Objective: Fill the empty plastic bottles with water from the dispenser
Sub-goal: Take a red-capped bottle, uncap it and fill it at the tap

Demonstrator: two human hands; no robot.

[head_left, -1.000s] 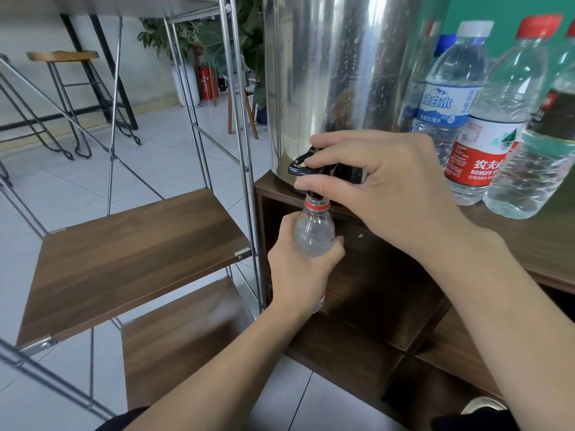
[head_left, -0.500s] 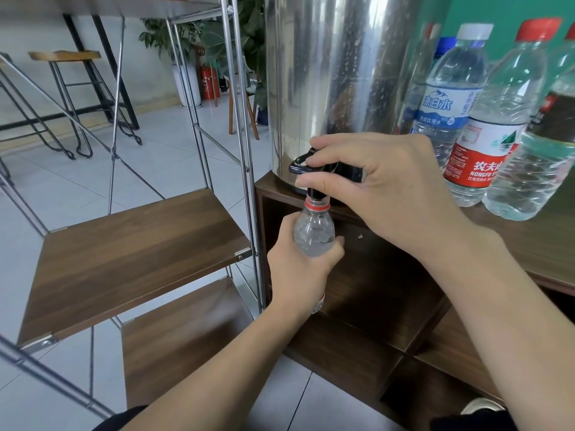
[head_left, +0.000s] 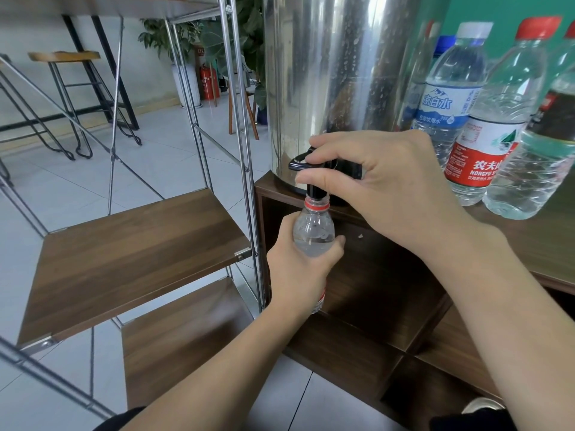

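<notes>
Nothing much is shifting since the earlier frames: both hands are staying where they were, and the view is barely drifting.

Filling the upper middle of the frame, the steel dispenser is standing on the dark wooden cabinet. At left, the wooden shelf is sitting in its metal rack.

At right centre, the right hand is curling round the black tap, with the forefinger over the lever and the thumb under it.

At upper right, four capped bottles are standing close together on the cabinet top: the blue-label bottle, the red-label bottle, a blue-capped one half hidden behind, and another bottle at the frame edge.

Below the tap, the left hand is gripping the open bottle, fingers wrapped round its body. Its red-ringed neck is sitting right under the spout, upright, and water is showing high up near its shoulder.
</notes>
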